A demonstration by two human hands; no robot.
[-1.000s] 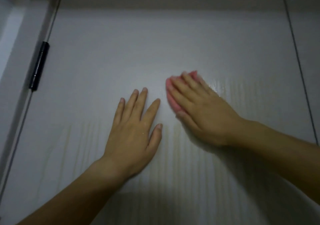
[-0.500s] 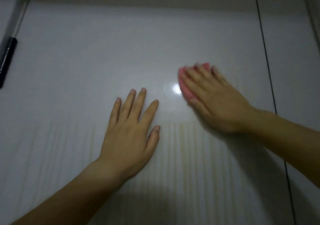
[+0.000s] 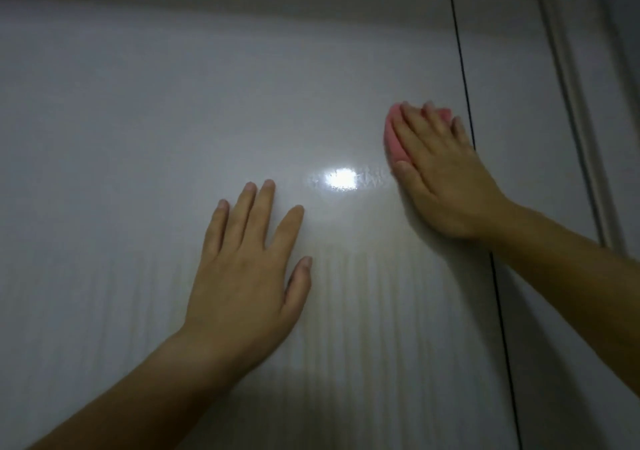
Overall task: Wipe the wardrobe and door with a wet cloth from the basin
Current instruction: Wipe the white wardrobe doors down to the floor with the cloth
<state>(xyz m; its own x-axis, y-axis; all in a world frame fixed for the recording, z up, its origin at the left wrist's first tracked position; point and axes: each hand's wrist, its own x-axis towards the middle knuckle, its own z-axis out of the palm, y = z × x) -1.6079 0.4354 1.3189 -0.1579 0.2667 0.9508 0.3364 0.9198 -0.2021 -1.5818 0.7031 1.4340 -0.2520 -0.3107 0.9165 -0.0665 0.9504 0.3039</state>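
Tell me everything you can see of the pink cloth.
The pink cloth looks soft and bunched into a small pad, mostly hidden under the right hand, whose straight fingers press it flat against the white door. Only its left edge and a strip past the fingertips show. It lies near the dark vertical gap at the door's right edge.

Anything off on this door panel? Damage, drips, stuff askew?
No damage, nothing askew. One oddity: faint yellowish vertical streaks run down the door below the glare spot, beside the flat left hand. Drips or grain, cannot tell. The right hand presses the pink cloth near the door's right edge.
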